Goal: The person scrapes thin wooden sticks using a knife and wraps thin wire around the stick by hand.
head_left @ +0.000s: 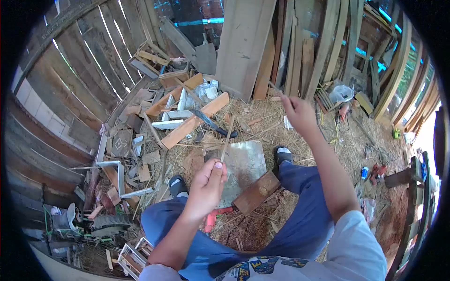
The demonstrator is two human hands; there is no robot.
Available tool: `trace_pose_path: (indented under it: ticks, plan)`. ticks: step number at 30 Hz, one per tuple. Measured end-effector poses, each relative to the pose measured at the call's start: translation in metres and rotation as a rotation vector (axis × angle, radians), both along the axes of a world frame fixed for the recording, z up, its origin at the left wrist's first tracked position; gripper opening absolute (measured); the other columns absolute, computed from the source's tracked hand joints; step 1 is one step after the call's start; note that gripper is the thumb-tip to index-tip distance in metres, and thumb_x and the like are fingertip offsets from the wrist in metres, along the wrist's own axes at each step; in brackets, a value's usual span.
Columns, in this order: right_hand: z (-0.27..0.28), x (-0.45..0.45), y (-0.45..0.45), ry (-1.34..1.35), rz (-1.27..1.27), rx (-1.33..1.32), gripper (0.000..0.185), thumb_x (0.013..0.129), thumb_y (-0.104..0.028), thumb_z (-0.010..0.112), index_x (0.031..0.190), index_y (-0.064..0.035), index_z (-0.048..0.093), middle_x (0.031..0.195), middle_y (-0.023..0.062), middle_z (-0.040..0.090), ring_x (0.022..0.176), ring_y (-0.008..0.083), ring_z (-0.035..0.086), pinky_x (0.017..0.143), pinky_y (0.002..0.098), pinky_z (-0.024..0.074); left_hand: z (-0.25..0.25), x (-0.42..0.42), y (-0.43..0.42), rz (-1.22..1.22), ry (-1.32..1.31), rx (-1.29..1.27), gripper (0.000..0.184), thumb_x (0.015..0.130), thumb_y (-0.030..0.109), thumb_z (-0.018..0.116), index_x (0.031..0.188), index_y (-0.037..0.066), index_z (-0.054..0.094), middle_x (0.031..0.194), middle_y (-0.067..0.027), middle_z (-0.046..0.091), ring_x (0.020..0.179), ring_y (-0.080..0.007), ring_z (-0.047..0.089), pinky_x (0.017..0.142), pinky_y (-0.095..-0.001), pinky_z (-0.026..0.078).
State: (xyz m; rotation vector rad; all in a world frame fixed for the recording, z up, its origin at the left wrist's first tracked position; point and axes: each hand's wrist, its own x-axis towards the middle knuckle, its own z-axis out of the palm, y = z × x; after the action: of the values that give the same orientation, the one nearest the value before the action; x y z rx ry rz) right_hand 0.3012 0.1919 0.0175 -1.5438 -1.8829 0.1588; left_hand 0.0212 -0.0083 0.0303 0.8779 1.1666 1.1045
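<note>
My left hand (206,187) is closed around the lower end of a thin wooden stick (228,138), which points up and away from me. Off to the right, my right hand (300,117) is raised with its fingers pinched together; whatever thin thing may be between them is too blurred to name. Beyond the stick, a machete (206,119) with a black handle lies against an orange-brown plank (197,121). Below my hands there is a flat, shiny grey sheet (246,157) on the ground, with a short brown board (256,193) at its near edge.
A red tool (210,222) lies between my legs. Wood scraps and white frame pieces (123,180) pile up at the left. Tall planks (243,44) lean at the back. A blue can (364,173) and a red power tool (378,174) are on the right.
</note>
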Motion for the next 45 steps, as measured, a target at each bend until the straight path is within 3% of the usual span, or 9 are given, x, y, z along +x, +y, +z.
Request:
trace_pose_path:
  ticks: [6, 8, 15, 24, 32, 36, 38, 42, 45]
  plan:
    - [0.002, -0.072, -0.060, -0.001, 0.346, 0.039, 0.040, 0.097, -0.042, 0.066, 0.076, -0.0070, 0.065, 0.062, 0.0157, 0.063, 0.058, 0.0393, 0.065, 0.054, 0.0477, 0.0502, -0.007, -0.010, 0.008, 0.014, 0.023, 0.024, 0.027, 0.114, 0.025, 0.043, 0.100, 0.008, 0.059, 0.072, 0.0068, 0.045, 0.058, -0.0024, 0.037, 0.051, -0.0220, 0.030]
    - [0.009, -0.084, -0.070, -0.143, 0.519, 0.165, 0.041, 0.095, -0.042, 0.068, 0.072, -0.0095, 0.062, 0.058, 0.0121, 0.062, 0.052, 0.0349, 0.064, 0.050, 0.0462, 0.0490, -0.014, -0.009, 0.009, 0.043, 0.180, 0.149, 0.027, 0.113, 0.023, 0.044, 0.100, 0.006, 0.060, 0.071, 0.0061, 0.044, 0.059, -0.0043, 0.037, 0.053, -0.0254, 0.033]
    - [-0.001, -0.101, -0.088, -0.177, 0.639, 0.114, 0.042, 0.093, -0.043, 0.069, 0.071, -0.0098, 0.057, 0.053, 0.0100, 0.054, 0.049, 0.0336, 0.060, 0.047, 0.0457, 0.0456, -0.023, -0.007, 0.010, 0.139, 0.459, 0.314, 0.020, 0.109, 0.016, 0.050, 0.098, 0.003, 0.061, 0.069, -0.0005, 0.048, 0.063, -0.0066, 0.043, 0.057, -0.0289, 0.036]
    - [-0.004, -0.092, -0.080, -0.229, 0.625, 0.194, 0.043, 0.092, -0.047, 0.069, 0.071, -0.0113, 0.056, 0.052, 0.0076, 0.054, 0.048, 0.0313, 0.059, 0.046, 0.0444, 0.0442, -0.019, -0.006, 0.008, 0.077, 0.575, 0.285, 0.022, 0.111, 0.014, 0.046, 0.098, 0.002, 0.058, 0.079, 0.0007, 0.053, 0.072, -0.0078, 0.049, 0.066, -0.0260, 0.042]
    - [-0.004, -0.090, -0.072, -0.295, 0.569, 0.251, 0.044, 0.093, -0.048, 0.069, 0.070, -0.0130, 0.055, 0.056, 0.0072, 0.057, 0.051, 0.0305, 0.062, 0.048, 0.0431, 0.0462, -0.026, -0.008, 0.018, 0.078, 0.303, 0.226, 0.026, 0.113, 0.022, 0.044, 0.094, 0.008, 0.056, 0.067, 0.0080, 0.038, 0.056, -0.0024, 0.032, 0.051, -0.0229, 0.027]
    - [-0.013, -0.062, -0.029, -0.219, 0.176, 0.162, 0.044, 0.097, -0.048, 0.064, 0.075, -0.0096, 0.062, 0.062, 0.0110, 0.063, 0.058, 0.0352, 0.065, 0.054, 0.0461, 0.0504, -0.019, -0.015, 0.011, 0.061, 0.226, 0.139, 0.027, 0.113, 0.024, 0.045, 0.095, 0.008, 0.056, 0.066, 0.0087, 0.038, 0.051, -0.0011, 0.030, 0.045, -0.0220, 0.023]
    - [-0.007, -0.031, -0.006, -0.254, 0.058, 0.172, 0.042, 0.098, -0.047, 0.063, 0.079, -0.0101, 0.069, 0.060, 0.0116, 0.064, 0.058, 0.0352, 0.067, 0.054, 0.0485, 0.0520, -0.011, -0.016, 0.004, 0.077, 0.210, 0.116, 0.027, 0.112, 0.021, 0.046, 0.095, 0.006, 0.060, 0.069, 0.0065, 0.042, 0.059, -0.0028, 0.036, 0.054, -0.0242, 0.031]
    - [0.004, -0.032, -0.024, -0.130, 0.087, 0.176, 0.044, 0.098, -0.048, 0.062, 0.077, -0.0100, 0.068, 0.061, 0.0125, 0.064, 0.058, 0.0354, 0.067, 0.055, 0.0489, 0.0520, -0.019, -0.024, 0.007, 0.080, 0.090, 0.036, 0.027, 0.113, 0.022, 0.045, 0.099, 0.006, 0.061, 0.068, 0.0066, 0.042, 0.057, -0.0024, 0.036, 0.051, -0.0232, 0.030]
    - [0.000, -0.067, -0.055, -0.082, 0.240, 0.112, 0.044, 0.098, -0.049, 0.062, 0.076, -0.0107, 0.067, 0.061, 0.0118, 0.064, 0.056, 0.0351, 0.066, 0.054, 0.0485, 0.0516, -0.023, -0.024, 0.011, 0.077, 0.097, 0.051, 0.027, 0.114, 0.027, 0.042, 0.105, 0.008, 0.059, 0.067, 0.0079, 0.039, 0.046, -0.0001, 0.028, 0.040, -0.0211, 0.022]
